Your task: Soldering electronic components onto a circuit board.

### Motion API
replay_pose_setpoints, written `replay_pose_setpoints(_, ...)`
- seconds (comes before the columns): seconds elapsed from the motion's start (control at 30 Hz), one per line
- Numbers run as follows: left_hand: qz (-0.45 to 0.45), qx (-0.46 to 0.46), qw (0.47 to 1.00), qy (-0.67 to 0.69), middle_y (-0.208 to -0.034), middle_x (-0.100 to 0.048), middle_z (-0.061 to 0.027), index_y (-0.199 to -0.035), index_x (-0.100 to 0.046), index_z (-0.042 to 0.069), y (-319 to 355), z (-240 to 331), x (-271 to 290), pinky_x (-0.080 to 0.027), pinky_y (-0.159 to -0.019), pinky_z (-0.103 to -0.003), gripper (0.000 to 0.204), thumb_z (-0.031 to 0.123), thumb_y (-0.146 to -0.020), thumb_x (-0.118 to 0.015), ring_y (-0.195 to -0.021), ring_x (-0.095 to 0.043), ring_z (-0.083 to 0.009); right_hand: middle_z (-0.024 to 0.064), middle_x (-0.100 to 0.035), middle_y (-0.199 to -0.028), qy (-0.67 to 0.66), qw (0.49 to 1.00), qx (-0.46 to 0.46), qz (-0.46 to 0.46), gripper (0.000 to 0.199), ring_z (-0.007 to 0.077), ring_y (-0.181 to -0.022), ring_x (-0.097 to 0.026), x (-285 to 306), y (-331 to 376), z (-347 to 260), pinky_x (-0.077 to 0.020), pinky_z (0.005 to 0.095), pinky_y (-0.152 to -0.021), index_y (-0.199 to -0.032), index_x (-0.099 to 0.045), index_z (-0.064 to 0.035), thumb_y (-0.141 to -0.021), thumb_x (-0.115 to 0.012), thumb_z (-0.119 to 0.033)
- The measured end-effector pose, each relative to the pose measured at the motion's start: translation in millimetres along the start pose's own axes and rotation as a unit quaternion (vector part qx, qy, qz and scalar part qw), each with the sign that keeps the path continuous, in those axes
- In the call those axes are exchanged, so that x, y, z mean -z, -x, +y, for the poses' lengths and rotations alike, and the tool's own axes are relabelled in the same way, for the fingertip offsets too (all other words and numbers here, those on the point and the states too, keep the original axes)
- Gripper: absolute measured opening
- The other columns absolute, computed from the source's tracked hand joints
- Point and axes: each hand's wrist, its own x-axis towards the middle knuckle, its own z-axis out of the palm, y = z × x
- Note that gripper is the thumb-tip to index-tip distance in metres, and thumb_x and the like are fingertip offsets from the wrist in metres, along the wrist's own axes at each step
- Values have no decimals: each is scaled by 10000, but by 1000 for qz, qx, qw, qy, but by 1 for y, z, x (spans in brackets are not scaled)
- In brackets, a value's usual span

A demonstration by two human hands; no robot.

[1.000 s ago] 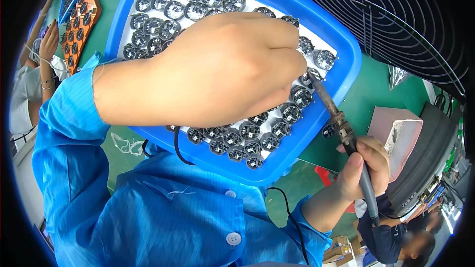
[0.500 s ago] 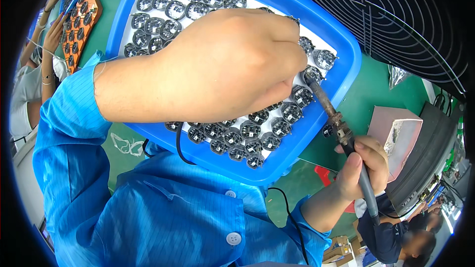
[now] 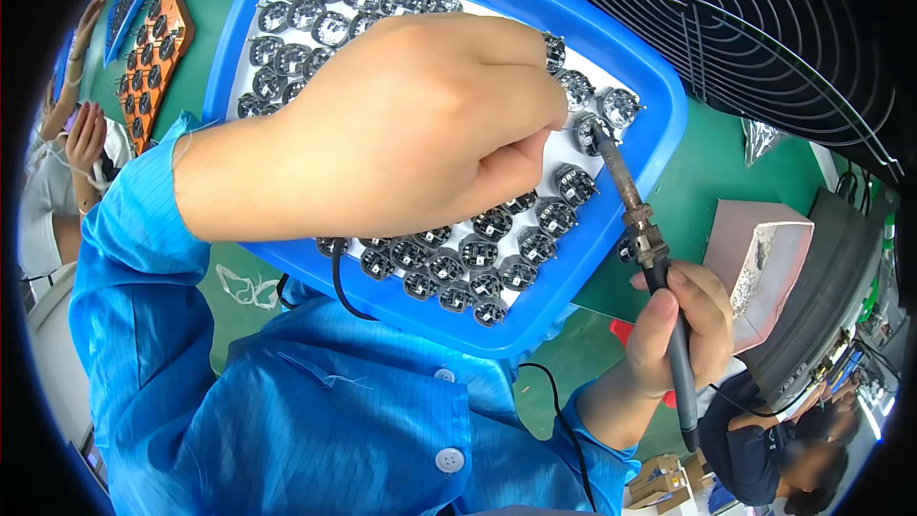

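Observation:
My right hand (image 3: 680,330) grips a soldering iron (image 3: 680,373) by its grey handle. The iron slants up to the left, its tip on a small round black circuit part (image 3: 586,138) near the tray's right side. Closed with its back toward me, my left hand (image 3: 449,115) hovers over the tray. A thin strand of solder wire (image 3: 565,128) pokes out from its fingertips toward that part; the fingers are mostly hidden. Rows of similar round parts (image 3: 444,268) stand on a white sheet in the blue tray (image 3: 659,148), several of them covered by my left hand and forearm.
A black fan guard (image 3: 688,0) stands at the far right. Below it are a pinkish open box (image 3: 755,268) and a black curved housing (image 3: 812,277). At far left, another person's hand (image 3: 86,139) is near an orange board (image 3: 153,62) with round parts. A black cable (image 3: 339,291) crosses the tray's front rim.
My left hand has shifted slightly left, and the strand at its fingertips now shows. The iron has moved a little left and stands steeper. The other person's lower hand has left the orange board's edge.

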Motion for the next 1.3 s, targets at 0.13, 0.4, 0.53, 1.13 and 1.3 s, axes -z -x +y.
replay_pose_setpoints(0.13,2,6,1000,-4,-748,-583,-98,-861,-648,18,2,1,3,-470,-517,-324,189,-53,-693,-697,-619,-586,-239,184,-661,-771,11,1000,-12,5,201,279,-652,-654,-2,1,-6,-547,327,-609,-888,-612,31,-828,-710,-135)
replay_pose_setpoints(0.4,9,1,1000,-3,-758,-598,-99,-869,-652,14,4,0,6,-474,-519,-313,186,-54,-702,-697,-628,-593,-232,209,-630,-760,-17,1000,13,-17,218,229,-552,-620,-2,-2,-1,-495,283,-516,-957,-570,65,-905,-635,-137)
replay_pose_setpoints(0.53,24,-3,1000,3,-761,-601,-108,-875,-656,0,6,3,13,-474,-522,-309,189,-59,-699,-697,-630,-595,-233,199,-621,-742,-9,1000,27,13,245,213,-536,-599,10,9,-1,-468,273,-505,-922,-567,59,-919,-626,-179)
replay_pose_setpoints(1.13,-37,3,998,45,-748,-586,-101,-871,-648,24,9,3,-5,-475,-530,-340,189,-37,-699,-697,-629,-588,-258,166,-635,-703,-11,1000,14,5,212,269,-562,-632,10,19,-8,-530,324,-510,-817,-597,43,-828,-682,-150)
replay_pose_setpoints(1.3,-34,-7,999,31,-735,-580,-92,-847,-639,30,8,2,-9,-483,-534,-343,164,-21,-703,-697,-633,-592,-265,168,-635,-707,-8,1000,20,-2,207,269,-561,-632,9,17,-10,-530,320,-509,-820,-597,44,-822,-685,-144)
